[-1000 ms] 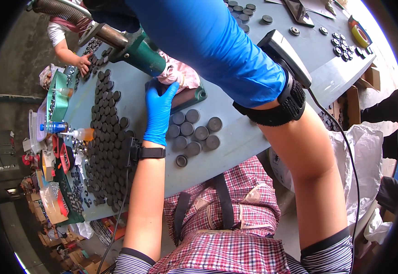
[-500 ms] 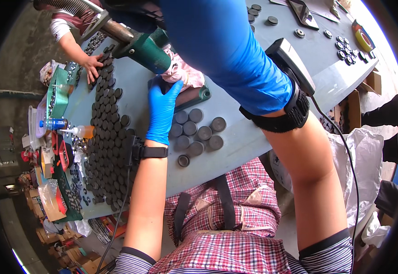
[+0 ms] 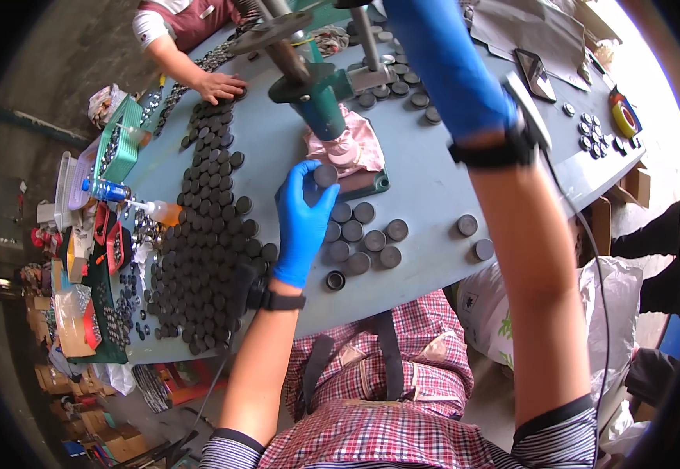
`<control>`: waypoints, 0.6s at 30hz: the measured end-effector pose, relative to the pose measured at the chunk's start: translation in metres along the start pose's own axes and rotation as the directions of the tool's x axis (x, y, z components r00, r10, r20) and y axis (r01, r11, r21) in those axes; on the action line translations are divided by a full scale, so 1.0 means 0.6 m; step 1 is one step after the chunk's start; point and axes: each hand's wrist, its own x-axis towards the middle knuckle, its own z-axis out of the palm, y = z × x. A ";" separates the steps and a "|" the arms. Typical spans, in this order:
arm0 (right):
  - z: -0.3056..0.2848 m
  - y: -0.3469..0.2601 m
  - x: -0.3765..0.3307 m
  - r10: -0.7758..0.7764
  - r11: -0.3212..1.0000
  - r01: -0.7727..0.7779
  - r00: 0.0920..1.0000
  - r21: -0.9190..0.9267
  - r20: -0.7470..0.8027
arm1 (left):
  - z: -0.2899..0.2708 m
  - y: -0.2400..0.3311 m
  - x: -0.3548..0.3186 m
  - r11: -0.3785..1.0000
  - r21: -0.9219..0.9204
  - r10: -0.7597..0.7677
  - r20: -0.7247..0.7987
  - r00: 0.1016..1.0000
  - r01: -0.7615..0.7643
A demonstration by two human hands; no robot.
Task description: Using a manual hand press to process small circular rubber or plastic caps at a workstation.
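Observation:
My left hand point(image 3: 302, 215), in a blue glove, pinches a dark round cap point(image 3: 326, 175) between thumb and fingers, just in front of the press. The green hand press point(image 3: 323, 105) stands over a pink cloth point(image 3: 367, 144) that covers part of its base point(image 3: 375, 184). My right hand point(image 3: 453, 70), also blue-gloved, is raised at the top edge beside the press; its fingers are out of the picture. Nearest my left hand, a small group of dark round caps point(image 3: 374, 240) lies on the table, with one ring-like open cap point(image 3: 335, 280) in front.
Many dark caps point(image 3: 215, 258) cover the table's left side. Across the table, a co-worker's hand point(image 3: 219, 87) rests on more caps. A green basket point(image 3: 121, 141) and an orange-filled bottle point(image 3: 164, 213) stand at the left edge; yellow tape point(image 3: 625, 121) and a phone point(image 3: 533, 74) lie right.
My left hand has drawn back from the cloth under the press and now shows a cap in its fingers. My right arm has moved up and away. The view has shifted, showing more of the press.

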 end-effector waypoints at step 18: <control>-0.470 -0.134 -0.149 0.554 -0.088 -0.913 -0.377 -0.398 0.742 | -0.089 0.162 -0.138 0.966 0.165 0.137 0.324 0.936 -0.198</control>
